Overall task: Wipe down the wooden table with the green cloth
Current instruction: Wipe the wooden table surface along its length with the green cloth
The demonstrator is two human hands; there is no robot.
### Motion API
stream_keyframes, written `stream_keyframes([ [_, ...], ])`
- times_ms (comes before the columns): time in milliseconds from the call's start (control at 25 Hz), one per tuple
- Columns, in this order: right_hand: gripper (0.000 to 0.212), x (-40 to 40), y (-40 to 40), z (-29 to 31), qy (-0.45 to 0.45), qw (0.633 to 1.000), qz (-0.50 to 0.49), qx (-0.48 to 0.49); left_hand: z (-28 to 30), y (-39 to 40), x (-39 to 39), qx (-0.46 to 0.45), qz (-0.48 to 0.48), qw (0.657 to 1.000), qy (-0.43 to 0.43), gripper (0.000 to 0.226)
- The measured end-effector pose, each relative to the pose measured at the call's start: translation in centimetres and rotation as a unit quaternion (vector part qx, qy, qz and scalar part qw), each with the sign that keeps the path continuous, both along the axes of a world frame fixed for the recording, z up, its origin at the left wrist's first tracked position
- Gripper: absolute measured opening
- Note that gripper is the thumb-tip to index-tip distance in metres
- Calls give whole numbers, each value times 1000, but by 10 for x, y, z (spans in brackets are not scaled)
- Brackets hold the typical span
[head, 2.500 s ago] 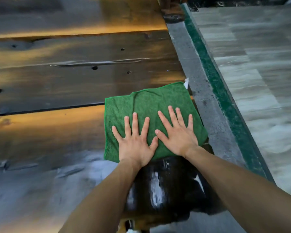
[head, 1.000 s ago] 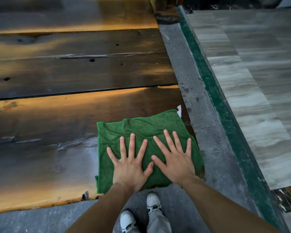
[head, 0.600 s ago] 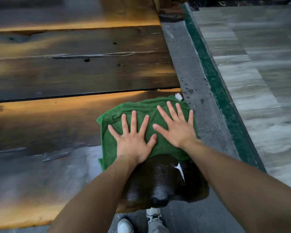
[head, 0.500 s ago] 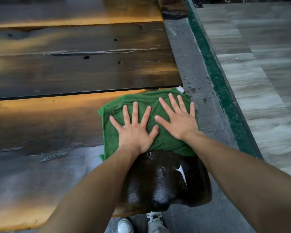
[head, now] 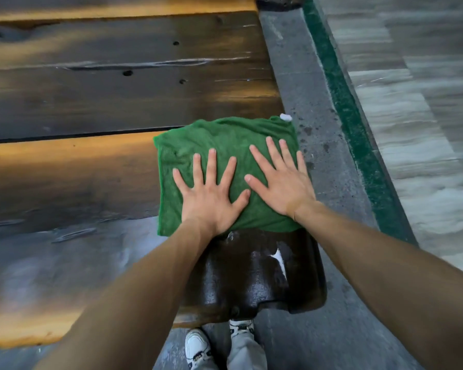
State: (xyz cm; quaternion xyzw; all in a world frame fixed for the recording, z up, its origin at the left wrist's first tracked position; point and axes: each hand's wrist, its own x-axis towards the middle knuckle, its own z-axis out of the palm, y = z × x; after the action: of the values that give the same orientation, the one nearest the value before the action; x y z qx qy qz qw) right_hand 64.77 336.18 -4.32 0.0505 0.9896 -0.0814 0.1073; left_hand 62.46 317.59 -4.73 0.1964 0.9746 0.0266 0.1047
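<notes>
Both palms lie flat on the green cloth point(head: 225, 145), the left hand point(head: 211, 198) and the right hand point(head: 284, 188) side by side, thumbs almost touching, every one of the fingers point(head: 212, 162) straight and spread, pressing down and gripping nothing. The cloth sits folded on the wooden table point(head: 91, 97) near its right end, bunched a little just ahead of the fingertips, with a small white tag point(head: 286, 117) poking out beyond the right hand's fingertips. Behind the wrists the dark wood shines wet point(head: 251, 268); to the left of the left hand's fingers the boards look dull and greyish. To wipe well, I judge the pressure should stay even across both palms, the fold kept flat under the fingers so it does not roll, and each pass should overlap the wet strip
</notes>
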Motion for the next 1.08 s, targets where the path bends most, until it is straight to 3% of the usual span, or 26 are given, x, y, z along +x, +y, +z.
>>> stream_keyframes([
  [640,79,157,-82,-2,-6,998,-46,38,-4,-81,140,7,-72,997,19,80],
  [880,78,173,-97,1,-26,998,-47,37,1,-102,157,14,-75,997,-16,77],
  [1080,64,158,-81,20,17,998,-57,31,11,-115,135,80,-93,992,18,63],
])
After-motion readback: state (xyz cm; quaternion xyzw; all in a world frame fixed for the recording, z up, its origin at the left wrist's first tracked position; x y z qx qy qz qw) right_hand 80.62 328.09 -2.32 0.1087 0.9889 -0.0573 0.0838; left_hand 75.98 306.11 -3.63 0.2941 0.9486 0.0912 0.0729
